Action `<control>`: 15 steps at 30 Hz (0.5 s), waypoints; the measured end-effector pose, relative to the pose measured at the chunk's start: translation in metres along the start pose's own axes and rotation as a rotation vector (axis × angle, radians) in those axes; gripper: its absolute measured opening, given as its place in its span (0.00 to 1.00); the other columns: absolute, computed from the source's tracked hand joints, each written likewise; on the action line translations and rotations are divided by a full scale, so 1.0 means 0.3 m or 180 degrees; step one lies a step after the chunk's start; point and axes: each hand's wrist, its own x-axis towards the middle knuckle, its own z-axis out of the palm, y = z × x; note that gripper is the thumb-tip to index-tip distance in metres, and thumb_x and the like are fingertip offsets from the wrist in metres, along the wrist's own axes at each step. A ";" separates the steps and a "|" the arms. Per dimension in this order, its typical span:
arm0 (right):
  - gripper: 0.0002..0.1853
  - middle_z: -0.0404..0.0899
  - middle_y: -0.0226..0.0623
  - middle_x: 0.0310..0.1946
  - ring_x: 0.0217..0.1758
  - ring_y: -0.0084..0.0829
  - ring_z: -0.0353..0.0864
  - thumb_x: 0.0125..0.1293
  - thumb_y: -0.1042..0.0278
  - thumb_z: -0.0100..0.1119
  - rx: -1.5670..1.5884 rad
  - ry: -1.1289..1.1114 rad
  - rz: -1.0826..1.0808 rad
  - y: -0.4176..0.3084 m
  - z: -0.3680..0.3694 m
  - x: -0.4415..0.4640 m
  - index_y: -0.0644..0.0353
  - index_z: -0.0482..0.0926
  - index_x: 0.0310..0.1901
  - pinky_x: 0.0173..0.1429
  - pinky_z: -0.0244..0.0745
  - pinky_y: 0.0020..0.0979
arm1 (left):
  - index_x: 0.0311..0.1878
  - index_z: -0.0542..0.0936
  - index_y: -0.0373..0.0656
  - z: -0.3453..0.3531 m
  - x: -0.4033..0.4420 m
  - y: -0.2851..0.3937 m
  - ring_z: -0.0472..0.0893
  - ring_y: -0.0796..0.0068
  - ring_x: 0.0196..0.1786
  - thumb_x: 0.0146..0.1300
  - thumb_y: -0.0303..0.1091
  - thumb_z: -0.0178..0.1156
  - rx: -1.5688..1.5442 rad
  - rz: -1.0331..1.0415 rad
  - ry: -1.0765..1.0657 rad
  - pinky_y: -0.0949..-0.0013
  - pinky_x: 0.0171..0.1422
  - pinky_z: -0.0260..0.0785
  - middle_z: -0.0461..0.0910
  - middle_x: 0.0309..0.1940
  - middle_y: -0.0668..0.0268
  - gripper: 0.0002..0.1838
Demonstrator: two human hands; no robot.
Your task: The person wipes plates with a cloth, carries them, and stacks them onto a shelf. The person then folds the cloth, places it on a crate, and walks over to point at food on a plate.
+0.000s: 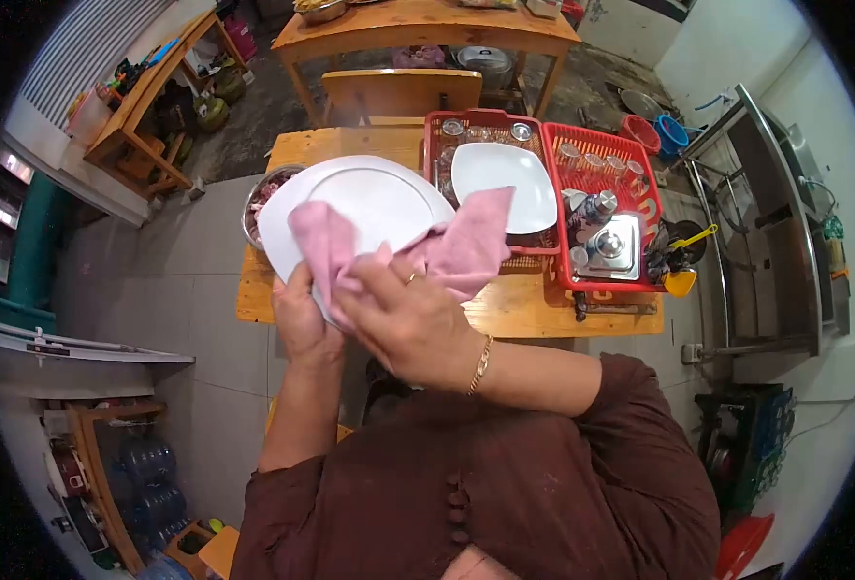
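Observation:
A large white plate is tilted up in front of me above the wooden table. My left hand grips its near edge, with the fingers partly hidden behind the plate and the cloth. Bunched in my right hand is a pink cloth, pressed on the near part of the plate; its loose ends stick out on both sides. A second white plate, squarish, rests on the red basket just right of the cloth.
Two red plastic baskets hold glasses, bottles and a metal container. A metal bowl with reddish pieces sits at the table's left. Beyond stand a chair and another wooden table. A metal rack is at right.

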 end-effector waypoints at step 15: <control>0.19 0.73 0.38 0.39 0.39 0.35 0.75 0.62 0.52 0.55 0.0356 0.0416 0.2147 0.510 -0.138 -0.024 0.53 0.78 0.51 0.40 0.73 0.36 | 0.50 0.74 0.27 -0.134 -0.006 0.173 0.82 0.65 0.43 0.49 0.25 0.59 0.0281 -0.0482 -0.1043 0.66 0.50 0.75 0.81 0.41 0.52 0.22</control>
